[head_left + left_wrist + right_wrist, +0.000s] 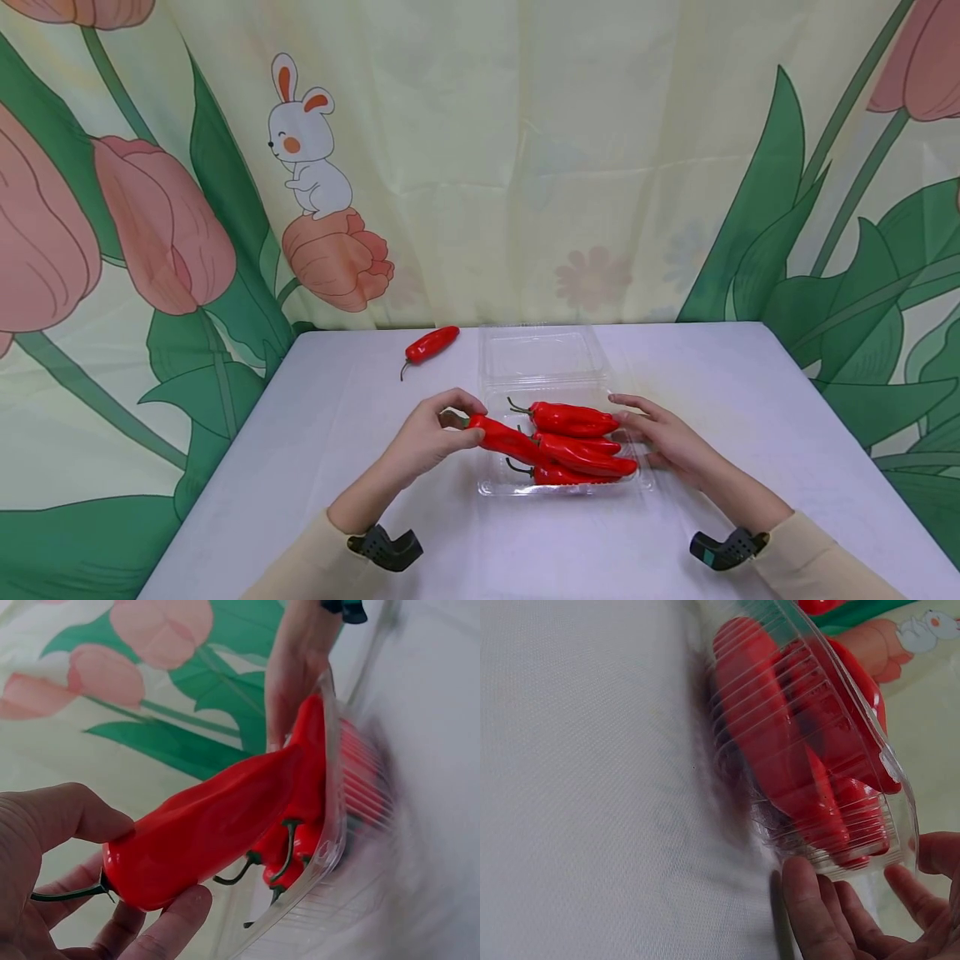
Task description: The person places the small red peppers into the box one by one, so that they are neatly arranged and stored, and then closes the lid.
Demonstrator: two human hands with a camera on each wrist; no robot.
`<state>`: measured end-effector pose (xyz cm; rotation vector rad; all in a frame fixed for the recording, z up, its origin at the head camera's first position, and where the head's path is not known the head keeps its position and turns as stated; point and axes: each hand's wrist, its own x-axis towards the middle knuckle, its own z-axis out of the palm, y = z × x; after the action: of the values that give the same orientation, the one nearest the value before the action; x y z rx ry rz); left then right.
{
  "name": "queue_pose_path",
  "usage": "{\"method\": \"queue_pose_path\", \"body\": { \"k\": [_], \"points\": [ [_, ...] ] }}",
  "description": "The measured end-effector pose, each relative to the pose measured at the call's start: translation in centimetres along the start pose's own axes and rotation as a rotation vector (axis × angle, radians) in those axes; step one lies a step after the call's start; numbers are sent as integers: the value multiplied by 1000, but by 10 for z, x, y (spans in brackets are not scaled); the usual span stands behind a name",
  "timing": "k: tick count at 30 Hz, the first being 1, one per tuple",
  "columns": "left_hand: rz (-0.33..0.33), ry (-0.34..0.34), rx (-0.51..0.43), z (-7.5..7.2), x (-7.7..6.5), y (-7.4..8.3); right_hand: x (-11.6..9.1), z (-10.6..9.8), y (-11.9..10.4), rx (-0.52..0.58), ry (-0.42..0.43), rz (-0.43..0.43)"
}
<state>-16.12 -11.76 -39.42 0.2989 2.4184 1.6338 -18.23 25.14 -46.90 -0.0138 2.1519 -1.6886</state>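
At the far left of the table (300,433), a loose pepper (431,344) lay with its stalk toward the near left. Nearer, the left hand (431,431) pinched the held pepper (510,440) between thumb and fingers at its broad end, just below the green stem (71,894). The held pepper slanted rightward over the left side of the clear box (491,487), its tip at the other peppers (573,419); contact could not be confirmed. It was judged light and firm, its glossy skin probably slippery; the broad shoulder offered the surest hold, the thin stalk a weak one. The box's lid (540,354) lay folded back on the far side; its walls appeared thin and flexible. At the right end, the right hand (667,435) had its fingers spread along the box wall; their pressure could not be told.
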Motion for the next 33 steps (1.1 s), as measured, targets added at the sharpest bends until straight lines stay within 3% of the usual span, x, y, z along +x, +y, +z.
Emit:
{"method": "queue_pose_path", "body": {
  "k": [16,25,33],
  "points": [
    [36,-69,35,16,3,-2,-2,-1,-2,-4,2,-6],
    [71,-88,133,22,4,-3,-1,0,-2,4,-4,-9],
    [110,-151,238,30,6,-7,-1,0,-2,13,-7,-10]
  ]
}}
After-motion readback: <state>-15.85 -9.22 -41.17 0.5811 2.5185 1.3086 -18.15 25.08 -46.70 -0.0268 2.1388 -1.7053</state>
